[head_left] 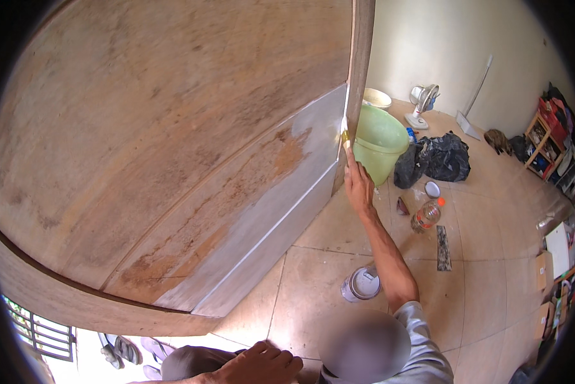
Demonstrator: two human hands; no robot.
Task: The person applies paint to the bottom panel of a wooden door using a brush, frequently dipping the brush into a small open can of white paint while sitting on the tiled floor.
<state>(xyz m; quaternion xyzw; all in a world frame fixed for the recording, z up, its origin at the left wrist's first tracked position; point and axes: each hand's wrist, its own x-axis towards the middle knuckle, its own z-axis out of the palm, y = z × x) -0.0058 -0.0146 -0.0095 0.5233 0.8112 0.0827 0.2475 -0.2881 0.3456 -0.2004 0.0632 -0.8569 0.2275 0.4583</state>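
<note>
My right hand (359,184) stretches forward and grips a small paintbrush (345,139). The brush touches the edge of a large brown wooden door (191,115), where a strip of white paint shows. Pale grey paint covers part of the door's lower panel (262,221), with bare brown patches left of it. Below, my left hand (258,367) rests near my dark-trousered knee, holding nothing visible, its fingers loosely bent. A paint can (361,284) with pale paint on its rim stands on the floor, nearer than my right hand.
Beyond the door edge stand a green tub (380,147), black plastic bags (446,157) and a white fan (420,105). A plastic bottle (427,216) and a dark strip (443,248) are on the tiles. Shelves (543,146) line the right; slippers (127,350) lie lower left.
</note>
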